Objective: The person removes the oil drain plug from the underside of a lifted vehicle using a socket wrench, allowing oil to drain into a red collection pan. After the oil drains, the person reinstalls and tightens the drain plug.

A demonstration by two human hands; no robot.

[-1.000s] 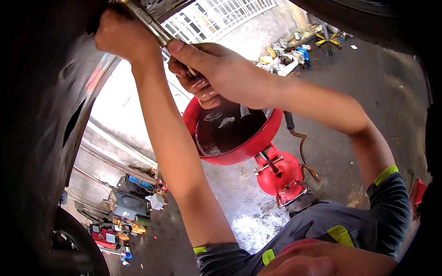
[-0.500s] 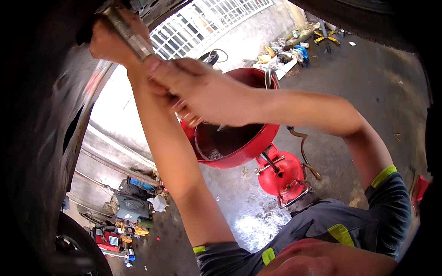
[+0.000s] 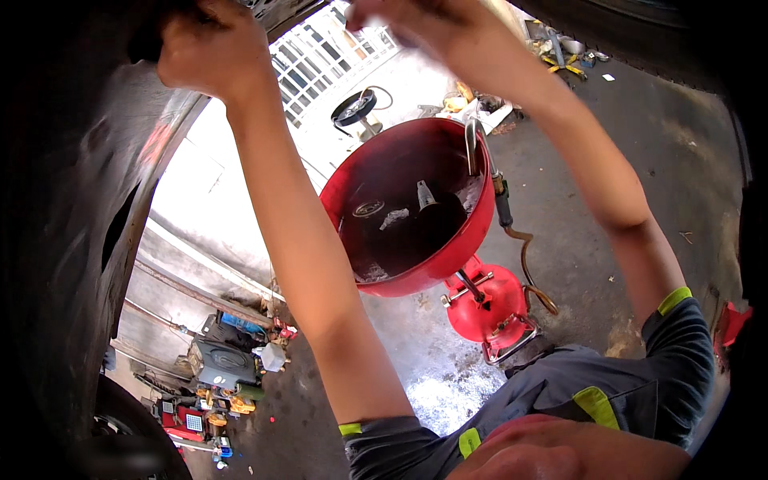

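My left hand is raised at the upper left against the dark underside of a vehicle. Its fingers are curled closed, and whatever lies in them is hidden. To its right, my right hand is up at the top edge, smeared by motion and partly cut off. No held thing can be made out in it. Below both hands stands a wide red drain pan with dark oil inside and a few small pieces lying in it. A metal hook-shaped pipe with a black grip hangs on its rim.
The pan's red tank stands on the floor beneath, with a brown hose beside it. Tool cases and parts lie along the left wall. A tyre is at lower left, and a yellow-footed stand at the back.
My right hand has moved up and right, away from my left forearm. The metal bar seen earlier by my hands no longer shows. My left hand has barely shifted.
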